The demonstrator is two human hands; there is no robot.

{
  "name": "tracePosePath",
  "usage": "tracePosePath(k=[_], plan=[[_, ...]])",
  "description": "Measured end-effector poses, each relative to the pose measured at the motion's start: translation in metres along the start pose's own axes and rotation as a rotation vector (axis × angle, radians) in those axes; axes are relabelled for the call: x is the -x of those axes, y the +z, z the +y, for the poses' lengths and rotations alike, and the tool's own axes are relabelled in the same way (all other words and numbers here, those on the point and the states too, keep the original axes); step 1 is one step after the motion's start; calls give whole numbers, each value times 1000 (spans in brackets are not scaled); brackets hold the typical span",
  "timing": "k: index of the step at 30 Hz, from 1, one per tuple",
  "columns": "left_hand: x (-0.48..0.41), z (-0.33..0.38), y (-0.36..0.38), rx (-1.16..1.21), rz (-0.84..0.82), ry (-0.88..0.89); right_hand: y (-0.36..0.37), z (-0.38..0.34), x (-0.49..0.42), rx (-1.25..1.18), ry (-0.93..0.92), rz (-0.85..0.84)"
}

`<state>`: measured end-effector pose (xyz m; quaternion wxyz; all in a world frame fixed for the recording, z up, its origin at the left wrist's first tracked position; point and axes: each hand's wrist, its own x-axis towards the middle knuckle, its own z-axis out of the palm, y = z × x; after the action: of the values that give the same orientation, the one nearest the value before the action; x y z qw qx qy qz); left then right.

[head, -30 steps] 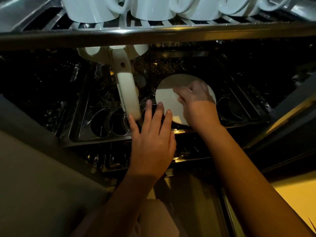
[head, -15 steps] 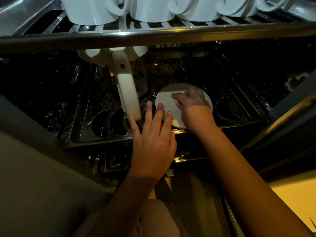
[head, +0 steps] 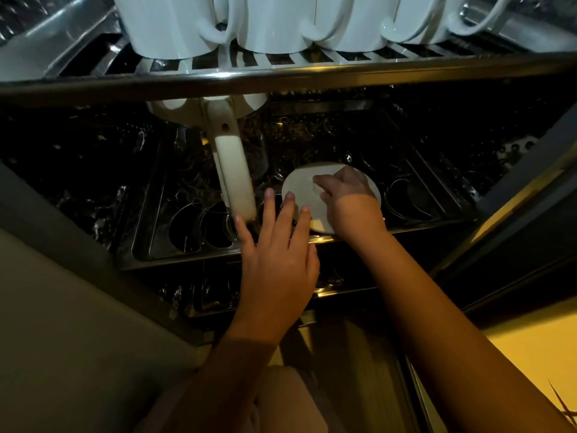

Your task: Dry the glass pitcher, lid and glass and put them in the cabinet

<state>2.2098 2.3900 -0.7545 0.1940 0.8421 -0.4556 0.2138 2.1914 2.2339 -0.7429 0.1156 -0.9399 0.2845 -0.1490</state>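
The glass pitcher (head: 234, 179), with a white handle and white collar, stands in a dark metal tray (head: 187, 260) inside the cabinet, its clear body hard to make out. Just right of the pitcher, my right hand (head: 349, 201) pinches the round white lid (head: 299, 189) from above, low over the tray. My left hand (head: 278, 260) reaches in with straight, spread fingers. Its fingertips lie beside the bottom of the pitcher's handle and over the lid's near edge. I cannot pick out the drinking glass in the dark.
Several white mugs (head: 281, 23) stand on a slatted metal shelf (head: 281, 73) directly above the tray. The tray has round cut-outs (head: 199, 229). A grey cabinet door (head: 62, 307) hangs open on the left, and another door edge (head: 515, 198) is on the right.
My right hand has brought the lid slightly lower and nearer, toward the tray's front. My left hand has stayed almost still.
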Motion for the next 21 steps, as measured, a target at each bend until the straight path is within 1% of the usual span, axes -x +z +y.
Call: tracePosePath(k=[3,5,12,16,18,21], plan=[[1,-1,-3,-11,22,-3,0,1,10,-70,-11,63],[1,-1,-5,-16,22,0,0,1,12,-85,-7,57],[-1,7,-10,-52,-26,8,4,1,5,11,-2,13],[-5,9,-8,-90,-34,3,9,2,7,21,-21,79],[-4,8,-8,-91,-35,4,8,2,2,17,1,35],[-6,6,-13,-119,-35,55,4,4,-6,35,49,-113]])
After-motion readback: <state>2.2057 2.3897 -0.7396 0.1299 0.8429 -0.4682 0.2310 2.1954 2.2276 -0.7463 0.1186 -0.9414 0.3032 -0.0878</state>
